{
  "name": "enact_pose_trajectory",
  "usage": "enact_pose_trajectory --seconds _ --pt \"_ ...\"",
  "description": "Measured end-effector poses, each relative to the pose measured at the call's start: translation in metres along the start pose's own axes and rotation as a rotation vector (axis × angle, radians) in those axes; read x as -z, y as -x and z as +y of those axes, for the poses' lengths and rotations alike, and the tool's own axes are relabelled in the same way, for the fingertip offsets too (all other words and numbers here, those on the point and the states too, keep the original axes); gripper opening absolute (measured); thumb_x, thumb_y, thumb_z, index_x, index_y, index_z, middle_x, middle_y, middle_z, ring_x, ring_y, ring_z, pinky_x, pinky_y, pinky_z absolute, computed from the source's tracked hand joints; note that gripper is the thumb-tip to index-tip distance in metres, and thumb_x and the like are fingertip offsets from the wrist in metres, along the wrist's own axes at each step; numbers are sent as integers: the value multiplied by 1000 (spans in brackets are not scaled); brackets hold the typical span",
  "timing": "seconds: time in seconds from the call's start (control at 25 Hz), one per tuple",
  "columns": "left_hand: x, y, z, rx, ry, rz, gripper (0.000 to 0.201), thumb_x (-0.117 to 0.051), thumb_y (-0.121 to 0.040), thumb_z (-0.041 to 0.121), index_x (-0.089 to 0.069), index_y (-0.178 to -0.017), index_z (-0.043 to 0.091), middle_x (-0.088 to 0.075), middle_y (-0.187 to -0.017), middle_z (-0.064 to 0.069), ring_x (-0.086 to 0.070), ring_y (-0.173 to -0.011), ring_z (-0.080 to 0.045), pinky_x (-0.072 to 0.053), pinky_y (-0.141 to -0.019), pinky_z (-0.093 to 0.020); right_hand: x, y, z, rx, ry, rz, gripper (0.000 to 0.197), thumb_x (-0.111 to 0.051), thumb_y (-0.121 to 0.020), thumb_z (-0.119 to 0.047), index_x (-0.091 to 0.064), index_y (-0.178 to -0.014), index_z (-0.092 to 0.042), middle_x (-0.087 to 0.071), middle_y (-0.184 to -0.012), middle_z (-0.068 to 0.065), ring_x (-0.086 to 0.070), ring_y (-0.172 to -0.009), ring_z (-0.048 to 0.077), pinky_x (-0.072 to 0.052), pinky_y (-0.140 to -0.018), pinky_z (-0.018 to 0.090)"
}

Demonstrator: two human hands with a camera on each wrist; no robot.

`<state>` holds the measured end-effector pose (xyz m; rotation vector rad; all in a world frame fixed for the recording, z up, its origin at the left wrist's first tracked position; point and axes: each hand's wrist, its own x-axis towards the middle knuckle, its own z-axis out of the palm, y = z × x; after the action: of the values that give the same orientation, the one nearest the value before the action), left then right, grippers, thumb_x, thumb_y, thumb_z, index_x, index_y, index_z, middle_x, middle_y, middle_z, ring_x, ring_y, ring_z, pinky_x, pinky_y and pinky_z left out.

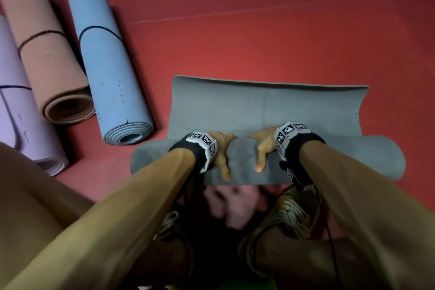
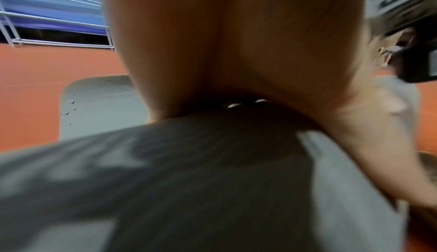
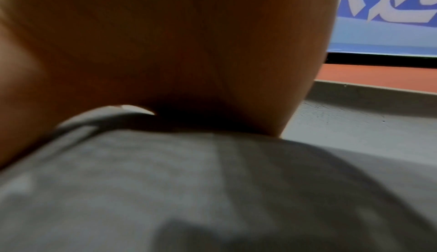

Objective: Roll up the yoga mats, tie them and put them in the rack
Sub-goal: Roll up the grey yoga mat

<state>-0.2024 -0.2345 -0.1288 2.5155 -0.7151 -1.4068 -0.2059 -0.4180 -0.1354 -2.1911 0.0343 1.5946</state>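
Note:
A grey yoga mat lies across the red floor, most of it wound into a thick roll (image 1: 353, 158). A short flat end (image 1: 259, 106) still lies unrolled beyond it. My left hand (image 1: 222, 150) and right hand (image 1: 264, 146) sit side by side on the middle of the roll. Their fingers curl over its far side and the thumbs press on the near side. In the left wrist view the left hand (image 2: 236, 50) arches over the roll (image 2: 165, 181). The right wrist view shows the right hand (image 3: 165, 50) on the roll (image 3: 189, 181), fingertips hidden.
To the left lie a blue rolled mat (image 1: 110, 66), a peach one (image 1: 47, 49) and a lilac one (image 1: 21, 113), each tied with a dark cord. A metal rack (image 2: 54, 18) holding blue mats stands at the far left. My shoes (image 1: 292, 212) are just behind the roll.

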Motion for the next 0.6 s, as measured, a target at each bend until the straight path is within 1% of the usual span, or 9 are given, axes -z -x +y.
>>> enact_pose_trajectory --seconds 0.04,0.12,0.24,0.32,0.36,0.4,0.48,0.56,0.6 --pt "4 -1 -1 -4 59 -29 97 -96 -50 29 -45 -132 27 -59 -113 6 -59 -113 -21 -46 -87 -26 -3 1 2 2 18 47 113 -95 -25 -36 -57 -131 -26 -68 -122 0 -66 -109 26 -54 -95 45" --pt "14 -3 0 0 118 -109 89 -96 -52 22 -52 -129 28 -64 -108 9 -62 -107 -18 -52 -89 -30 -11 7 3 3 63 107 125 -94 -28 -45 -43 -142 -29 -60 -133 -2 -58 -121 26 -48 -103 43" --pt "26 -11 0 1 142 -252 87 -96 -50 19 -57 -127 27 -69 -113 6 -67 -105 -21 -57 -89 -39 -24 18 2 -41 250 180 125 -92 -52 -52 -21 -153 -27 -42 -150 4 -42 -136 32 -38 -110 50" --pt "29 -18 0 9 157 -310 90 -98 -44 22 -58 -125 25 -71 -112 4 -68 -104 -24 -57 -90 -43 -31 28 -3 -82 377 262 125 -88 -57 -57 -15 -153 -25 -36 -153 7 -36 -139 34 -31 -112 54" --pt "30 -22 -1 9 178 -331 92 -98 -40 25 -59 -123 26 -72 -111 4 -68 -103 -24 -57 -90 -45 -34 31 -6 -88 385 286 125 -88 -56 -58 -16 -153 -25 -37 -152 8 -37 -138 34 -29 -112 53" --pt "30 -25 -2 13 191 -343 94 -98 -35 27 -60 -121 26 -72 -110 4 -69 -103 -25 -57 -90 -47 -33 30 -6 -87 369 296 121 -89 -54 -58 -21 -150 -25 -43 -147 7 -41 -135 33 -30 -111 52" --pt "27 -26 -4 -4 240 -370 95 -99 -32 27 -62 -119 26 -72 -112 2 -68 -105 -28 -55 -91 -50 -26 27 -5 -78 276 258 110 -92 -45 -56 -39 -138 -29 -57 -131 1 -54 -122 28 -38 -107 48" --pt "23 -23 -7 4 289 -322 94 -98 -40 22 -59 -125 23 -69 -117 0 -65 -110 -28 -54 -93 -50 -14 20 -2 -57 143 187 102 -95 -32 -50 -54 -124 -33 -68 -116 -6 -64 -107 22 -50 -98 44" --pt "21 -22 -9 19 274 -251 95 -97 -46 24 -54 -130 23 -66 -121 0 -63 -113 -26 -53 -95 -48 -7 16 -2 -39 98 153 96 -96 -29 -47 -61 -117 -33 -72 -109 -7 -68 -100 20 -55 -93 43"
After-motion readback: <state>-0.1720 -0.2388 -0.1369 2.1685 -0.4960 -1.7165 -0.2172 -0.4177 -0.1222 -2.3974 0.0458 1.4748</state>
